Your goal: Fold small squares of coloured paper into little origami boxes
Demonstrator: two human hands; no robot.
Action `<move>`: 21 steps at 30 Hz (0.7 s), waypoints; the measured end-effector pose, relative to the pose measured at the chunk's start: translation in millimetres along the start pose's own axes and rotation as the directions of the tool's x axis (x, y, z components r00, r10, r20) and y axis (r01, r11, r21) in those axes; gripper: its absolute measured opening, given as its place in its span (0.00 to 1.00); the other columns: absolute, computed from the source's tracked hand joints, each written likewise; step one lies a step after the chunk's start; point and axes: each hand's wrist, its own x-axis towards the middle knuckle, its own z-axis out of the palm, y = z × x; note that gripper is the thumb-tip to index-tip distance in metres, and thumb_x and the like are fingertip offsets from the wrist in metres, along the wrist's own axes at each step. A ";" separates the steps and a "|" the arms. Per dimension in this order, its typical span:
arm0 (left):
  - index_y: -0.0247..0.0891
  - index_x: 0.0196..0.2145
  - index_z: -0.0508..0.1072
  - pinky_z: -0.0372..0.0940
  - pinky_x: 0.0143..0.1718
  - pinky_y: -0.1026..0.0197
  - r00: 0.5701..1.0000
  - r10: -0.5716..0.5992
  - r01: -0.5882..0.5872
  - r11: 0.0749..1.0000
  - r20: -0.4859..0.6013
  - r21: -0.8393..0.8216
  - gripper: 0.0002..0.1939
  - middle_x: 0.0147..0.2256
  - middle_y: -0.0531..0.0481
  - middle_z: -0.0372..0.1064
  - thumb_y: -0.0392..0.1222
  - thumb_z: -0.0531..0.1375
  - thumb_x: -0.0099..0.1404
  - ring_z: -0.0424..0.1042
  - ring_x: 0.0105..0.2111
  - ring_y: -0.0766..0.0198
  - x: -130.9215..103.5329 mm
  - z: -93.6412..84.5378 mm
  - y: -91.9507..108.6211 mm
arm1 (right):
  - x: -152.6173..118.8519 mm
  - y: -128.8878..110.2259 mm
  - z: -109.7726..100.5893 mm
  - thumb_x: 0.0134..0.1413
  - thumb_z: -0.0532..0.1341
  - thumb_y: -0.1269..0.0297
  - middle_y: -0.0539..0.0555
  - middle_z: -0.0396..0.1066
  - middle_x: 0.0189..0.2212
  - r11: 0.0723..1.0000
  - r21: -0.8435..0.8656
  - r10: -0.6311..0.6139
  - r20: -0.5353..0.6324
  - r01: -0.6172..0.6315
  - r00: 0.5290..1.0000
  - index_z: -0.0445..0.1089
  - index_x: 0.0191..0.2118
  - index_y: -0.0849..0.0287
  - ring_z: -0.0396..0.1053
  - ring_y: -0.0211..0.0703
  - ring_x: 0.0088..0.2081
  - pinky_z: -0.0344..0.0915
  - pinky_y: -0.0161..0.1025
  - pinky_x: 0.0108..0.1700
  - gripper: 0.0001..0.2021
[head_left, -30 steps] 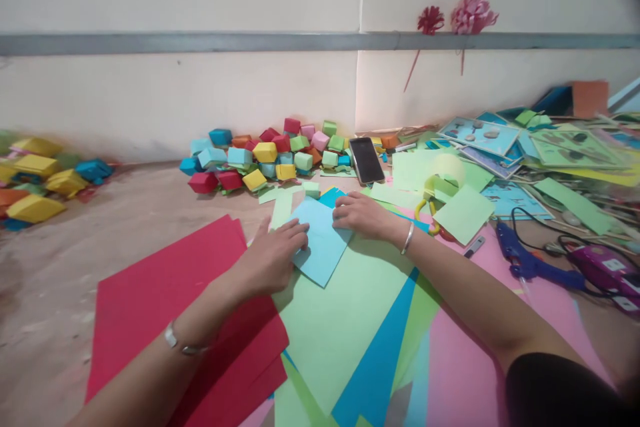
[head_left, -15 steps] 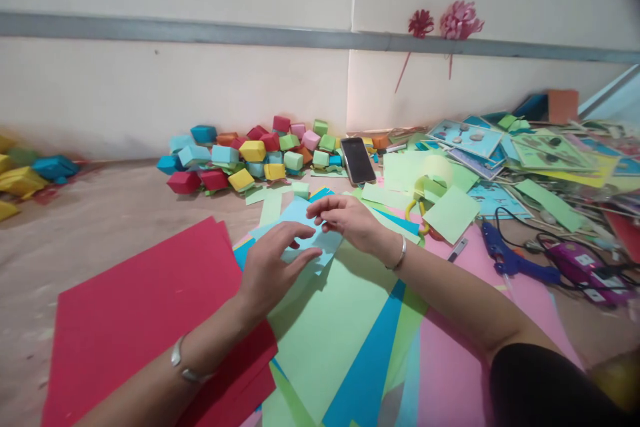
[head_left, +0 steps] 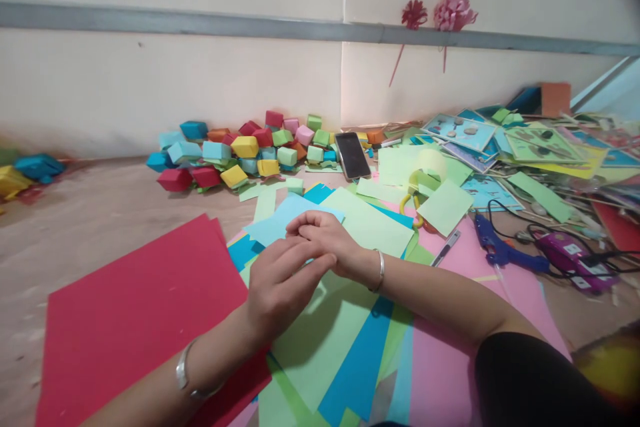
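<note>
My left hand (head_left: 283,290) and my right hand (head_left: 327,240) meet above the stacked coloured paper, their fingers overlapping. On the left hand the fingers and thumb reach out long toward the right one. The right hand's fingers bend loosely, with their tips partly hidden behind the left. No object shows in either hand. Just beyond them lies a light blue paper sheet (head_left: 273,223). Pale green sheets (head_left: 320,340) and a blue sheet (head_left: 357,367) spread beneath the hands. A large red sheet (head_left: 135,313) is at the left, under my left forearm.
Folded paper cubes (head_left: 245,147) are heaped by the wall beside a phone (head_left: 353,155). On the right are yellow-handled scissors (head_left: 411,203), a cutter knife (head_left: 446,248), a blue glue gun (head_left: 500,247), a purple power strip (head_left: 575,260) with cables, pink paper (head_left: 450,347) and framed pictures (head_left: 460,132).
My hands have come together; a gap showed between them before. The light blue sheet now lies further from me, turned, beyond the fingers. The view has shifted slightly.
</note>
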 end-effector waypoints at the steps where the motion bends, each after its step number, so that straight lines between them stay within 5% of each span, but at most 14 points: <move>1: 0.41 0.39 0.74 0.68 0.36 0.59 1.000 0.013 -0.013 1.000 0.012 0.016 0.10 0.36 0.49 0.76 0.28 0.57 0.66 0.74 0.34 0.60 0.2 -0.1 0.7 | 1.4 1.3 -0.5 0.42 0.54 0.81 0.47 0.69 0.24 1.000 -0.020 -0.013 -0.017 0.013 1.000 0.69 0.27 0.61 0.66 0.34 0.27 0.62 0.31 0.32 0.10; 8: 0.40 0.30 0.68 0.65 0.32 0.62 0.975 -0.184 0.194 0.979 0.122 -0.068 0.10 0.30 0.50 0.71 0.35 0.54 0.71 0.70 0.31 0.62 7.2 3.3 0.8 | 3.6 1.3 -4.3 0.43 0.61 0.76 0.46 0.69 0.24 0.999 -0.014 -0.039 0.005 0.039 0.999 0.70 0.26 0.61 0.65 0.33 0.28 0.62 0.31 0.31 0.04; 12: 0.41 0.30 0.66 0.65 0.31 0.63 0.950 -0.290 0.302 0.946 0.112 -0.116 0.11 0.28 0.52 0.69 0.37 0.53 0.72 0.69 0.30 0.64 8.6 0.6 -3.5 | 6.9 -6.1 -5.6 0.45 0.61 0.78 0.46 0.68 0.22 0.984 0.166 0.066 0.008 -0.066 0.998 0.69 0.28 0.62 0.65 0.32 0.24 0.62 0.31 0.29 0.05; 16: 0.40 0.33 0.67 0.67 0.34 0.63 0.963 -0.259 0.267 0.954 0.075 -0.136 0.09 0.29 0.52 0.70 0.37 0.54 0.72 0.70 0.32 0.64 7.4 1.3 -3.4 | 10.8 -12.5 -9.3 0.59 0.55 0.76 0.49 0.69 0.21 0.869 0.449 0.197 0.072 -0.208 0.978 0.69 0.31 0.63 0.65 0.32 0.23 0.64 0.29 0.29 0.08; 21: 0.38 0.36 0.70 0.67 0.35 0.66 0.992 -0.117 0.123 0.977 0.043 -0.176 0.05 0.31 0.52 0.71 0.34 0.56 0.71 0.71 0.31 0.67 0.0 10.7 1.2 | 9.0 -15.4 -10.2 0.71 0.47 0.67 0.51 0.69 0.20 0.770 0.578 0.238 0.132 -0.270 0.962 0.69 0.31 0.64 0.64 0.31 0.21 0.63 0.28 0.27 0.18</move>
